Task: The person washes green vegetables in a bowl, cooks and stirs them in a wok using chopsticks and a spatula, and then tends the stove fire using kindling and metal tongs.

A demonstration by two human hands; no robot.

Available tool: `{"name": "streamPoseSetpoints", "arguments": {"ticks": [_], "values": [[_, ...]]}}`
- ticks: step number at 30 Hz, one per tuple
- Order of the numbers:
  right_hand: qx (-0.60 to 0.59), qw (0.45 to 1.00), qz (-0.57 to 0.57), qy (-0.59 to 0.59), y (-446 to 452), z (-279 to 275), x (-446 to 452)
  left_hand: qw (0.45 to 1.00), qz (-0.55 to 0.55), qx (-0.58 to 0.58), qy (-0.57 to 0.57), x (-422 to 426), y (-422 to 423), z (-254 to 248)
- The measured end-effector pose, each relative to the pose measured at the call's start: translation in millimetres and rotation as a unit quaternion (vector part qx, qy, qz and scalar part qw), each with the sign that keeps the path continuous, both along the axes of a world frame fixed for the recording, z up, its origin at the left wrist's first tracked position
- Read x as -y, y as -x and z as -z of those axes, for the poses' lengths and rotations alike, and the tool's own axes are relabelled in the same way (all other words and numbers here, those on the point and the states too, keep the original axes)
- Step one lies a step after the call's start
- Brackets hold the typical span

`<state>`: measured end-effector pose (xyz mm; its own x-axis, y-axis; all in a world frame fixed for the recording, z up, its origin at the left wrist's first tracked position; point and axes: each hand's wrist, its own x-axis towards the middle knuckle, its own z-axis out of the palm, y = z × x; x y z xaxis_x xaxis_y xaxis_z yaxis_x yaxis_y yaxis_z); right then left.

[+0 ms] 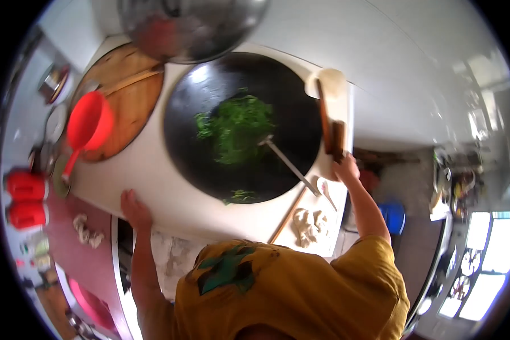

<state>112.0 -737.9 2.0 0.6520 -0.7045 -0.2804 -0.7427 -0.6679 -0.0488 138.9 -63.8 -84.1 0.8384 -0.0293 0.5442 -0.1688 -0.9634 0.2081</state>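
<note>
Head view: A person in a yellow shirt (pixel 300 277) leans over a pale tabletop (pixel 232 218) set with a large, dark wok (pixel 181 144). Nearest, pale lumps (pixel 310 226) lie beside a brown stick (pixel 289 216). The left hand (pixel 135 209) rests at the tabletop's near edge, its grip loosely open with nothing visible in it. The right hand (pixel 347 168) meets the lower end of a brown wooden tool (pixel 338 139) beside the wok; how tightly that grip closes, the blur does not tell.

A turner (pixel 292 165) lies across the wok's near rim, its head among the greens (pixel 238 127) and neither hand on it. The work looks partway along: the greens are in the wok, most gathered in one heap, with a few strands (pixel 241 196) apart near the closer rim. None are seen dished out, and whether they are cooked through cannot be judged. Beyond, a red scoop (pixel 89 120) overlaps a round board (pixel 133 105), and the lid (pixel 192 34) is off, at the far side.
</note>
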Motion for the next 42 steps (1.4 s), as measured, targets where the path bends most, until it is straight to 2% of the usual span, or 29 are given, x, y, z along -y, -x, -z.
{"name": "streamPoseSetpoints", "arguments": {"ticks": [1, 3, 7, 10, 12, 13, 14, 15, 16, 17, 18, 20, 21, 22, 23, 24, 25, 26, 27, 28, 29, 31, 32, 34, 35, 37, 40, 42], "values": [[0.011, 1.000, -0.008, -0.010, 6.8, 10.7, 13.5, 0.999, -0.031, -0.020, -0.026, -3.7, 1.4, 7.9], [0.017, 1.000, -0.022, -0.011, 20.7, 26.8, 30.0, 0.997, -0.057, -0.049, -0.005, -6.9, 0.1, 11.5], [-0.012, 0.999, -0.032, 0.015, 29.6, 20.9, 26.0, 0.997, -0.056, -0.057, 0.024, -4.3, -1.9, 3.1], [0.057, 0.998, 0.002, -0.006, 29.8, 21.6, 21.2, 0.998, -0.026, 0.047, -0.014, 25.0, -1.5, -20.1], [0.180, 0.984, -0.016, 0.010, 26.0, 10.1, -7.0, 0.995, 0.075, -0.016, 0.059, 73.5, 3.0, -49.4], [0.209, 0.976, -0.051, -0.032, 21.7, -5.4, -31.7, 0.964, 0.148, -0.097, 0.199, 104.7, 9.7, -63.2], [0.238, 0.965, -0.086, -0.074, 16.6, -23.1, -62.7, 0.918, 0.206, -0.174, 0.290, 140.9, 16.0, -90.1], [0.229, 0.954, -0.098, -0.167, 12.2, -32.5, -93.7, 0.867, 0.265, -0.230, 0.353, 170.6, 19.1, -92.1], [0.220, 0.934, -0.109, -0.258, 7.7, -42.3, -127.6, 0.814, 0.276, -0.293, 0.419, 204.6, 25.3, -92.8], [0.175, 0.947, -0.134, -0.233, 2.7, -58.5, -168.9, 0.764, 0.265, -0.340, 0.480, 233.1, 29.6, -97.5], [0.205, 0.918, -0.242, -0.239, 2.2, -53.6, -193.6, 0.707, 0.253, -0.384, 0.538, 255.2, 31.6, -101.7], [0.209, 0.878, -0.334, -0.273, 0.3, -45.3, -242.0, 0.509, 0.241, -0.424, 0.709, 279.4, 24.3, -104.8], [0.182, 0.865, -0.378, -0.275, 1.2, -46.5, -257.4, 0.579, 0.221, -0.406, 0.672, 276.6, 23.1, -102.7], [0.155, 0.850, -0.420, -0.278, 0.2, -51.4, -265.5, 0.543, 0.197, -0.394, 0.714, 272.6, 22.5, -102.5], [0.153, 0.815, -0.429, -0.359, -4.3, -62.2, -257.1, 0.551, 0.129, -0.426, 0.706, 262.4, 21.4, -99.3], [0.102, 0.815, -0.404, -0.402, -19.9, -37.9, -230.0, 0.556, 0.059, -0.455, 0.693, 248.4, 20.9, -95.5], [0.167, 0.845, -0.301, -0.410, -31.2, -55.9, -207.2, 0.572, 0.053, -0.420, 0.703, 234.3, 23.2, -93.9], [0.222, 0.905, -0.276, -0.237, -53.5, -41.0, -174.1, 0.587, 0.048, -0.383, 0.712, 218.6, 26.8, -92.4], [0.360, 0.892, -0.264, -0.074, -70.1, 15.8, -118.7, 0.604, 0.033, -0.376, 0.702, 198.0, 29.5, -94.1], [0.394, 0.890, -0.227, -0.029, -78.4, 49.2, -66.1, 0.621, 0.019, -0.367, 0.692, 175.2, 32.0, -95.2], [0.290, 0.937, -0.187, 0.056, -75.5, 21.7, -50.6, 0.649, -0.004, -0.353, 0.674, 152.8, 35.8, -91.9], [0.185, 0.969, -0.158, 0.049, -72.5, 52.0, -2.6, 0.695, -0.067, -0.316, 0.642, 115.8, 43.6, -89.1], [0.192, 0.970, -0.148, 0.022, -68.9, 53.8, 1.9, 0.714, -0.104, -0.294, 0.627, 97.9, 48.0, -89.9], [0.207, 0.970, -0.127, -0.031, -63.8, 54.9, 9.1, 0.719, -0.137, -0.243, 0.637, 53.4, 59.9, -62.9], [0.235, 0.960, -0.150, -0.022, -59.7, 62.9, 18.3, 0.714, -0.148, -0.232, 0.643, 41.6, 63.7, -66.3], [0.210, 0.968, -0.136, 0.023, -52.3, 62.2, 24.9, 0.717, -0.186, -0.215, 0.636, 26.7, 71.3, -82.5], [0.176, 0.979, -0.099, 0.041, -37.3, 67.7, 40.0, 0.732, -0.232, -0.198, 0.609, -5.9, 84.9, -77.8], [0.161, 0.977, -0.125, 0.065, -24.9, 69.6, 51.8, 0.734, -0.249, -0.181, 0.606, -32.7, 96.1, -61.2]]}}
